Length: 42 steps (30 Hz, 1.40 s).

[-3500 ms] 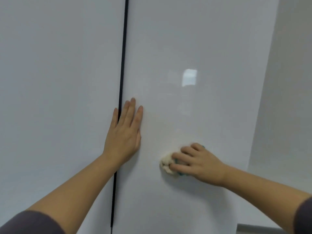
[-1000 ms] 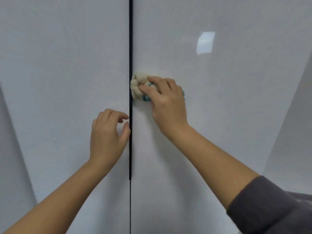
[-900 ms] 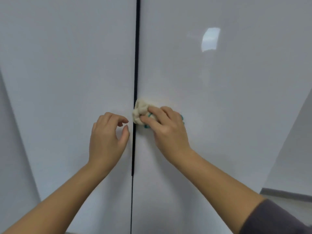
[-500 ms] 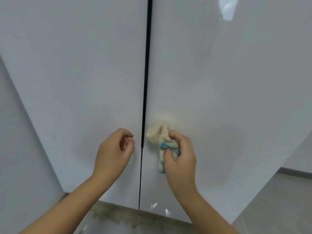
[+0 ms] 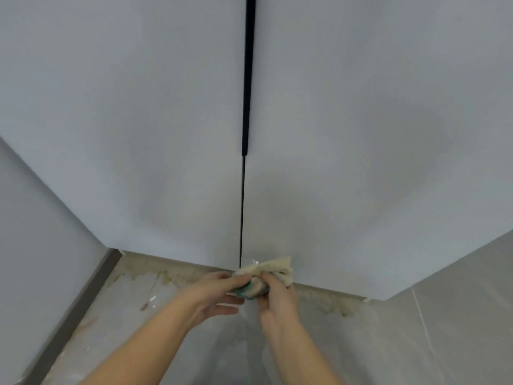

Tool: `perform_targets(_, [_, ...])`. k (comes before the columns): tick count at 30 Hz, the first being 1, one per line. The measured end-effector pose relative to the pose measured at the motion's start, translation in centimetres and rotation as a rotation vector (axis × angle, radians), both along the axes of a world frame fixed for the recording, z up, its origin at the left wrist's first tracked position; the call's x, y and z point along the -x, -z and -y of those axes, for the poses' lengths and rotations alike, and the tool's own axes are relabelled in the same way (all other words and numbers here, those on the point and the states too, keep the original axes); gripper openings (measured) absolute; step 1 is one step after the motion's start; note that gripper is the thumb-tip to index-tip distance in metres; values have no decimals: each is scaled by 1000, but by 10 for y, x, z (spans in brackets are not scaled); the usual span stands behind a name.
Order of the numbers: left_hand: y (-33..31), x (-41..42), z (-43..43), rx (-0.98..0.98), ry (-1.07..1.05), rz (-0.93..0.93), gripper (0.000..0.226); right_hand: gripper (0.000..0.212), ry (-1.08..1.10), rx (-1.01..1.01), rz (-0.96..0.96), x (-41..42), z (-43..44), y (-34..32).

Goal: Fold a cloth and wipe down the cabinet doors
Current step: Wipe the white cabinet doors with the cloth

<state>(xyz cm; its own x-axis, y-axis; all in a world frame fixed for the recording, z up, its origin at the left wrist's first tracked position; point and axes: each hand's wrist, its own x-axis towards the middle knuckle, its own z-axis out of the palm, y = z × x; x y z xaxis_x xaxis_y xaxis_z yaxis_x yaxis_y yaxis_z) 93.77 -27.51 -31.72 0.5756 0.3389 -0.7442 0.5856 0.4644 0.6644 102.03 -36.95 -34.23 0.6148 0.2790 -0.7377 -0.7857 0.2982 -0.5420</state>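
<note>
- While gripped by both hands, the cloth (image 5: 268,273) sits bunched at the bottom edge of the cabinet doors (image 5: 374,120), just right of the dark gap (image 5: 248,79) between them.
- Left hand (image 5: 213,294): thumb and forefinger pinch the cloth's left end; the other fingers extend beneath.
- Right hand (image 5: 277,300): fingers curl round the cloth's right part.
- Floor (image 5: 133,323): glossy, with stains along the cabinet base.
</note>
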Motion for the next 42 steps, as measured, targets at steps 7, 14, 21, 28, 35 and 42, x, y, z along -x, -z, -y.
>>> perform_targets(7, [92, -40, -3, 195, -430, -67, 19, 21, 46, 329, -163, -12, -22, 80])
perform_targets(14, [127, -69, -10, 195, -522, -75, 36, 25, 26, 408, -174, -24, -38, 103])
perform_targets(21, [133, -78, -15, 201, -613, -123, 40, 30, -9, 369, -224, -43, -35, 97])
perform_targets(28, [90, -70, -18, 244, -675, 8, 36, 28, -27, 228, -133, -40, -27, 56])
perform_targets(35, [-13, -65, -9, 274, -675, 212, 5, 25, 8, -55, -73, -41, -13, -40])
perform_targets(42, [-125, -61, 2, 151, -669, 385, 8, 13, -49, -223, 6, -44, -5, -155])
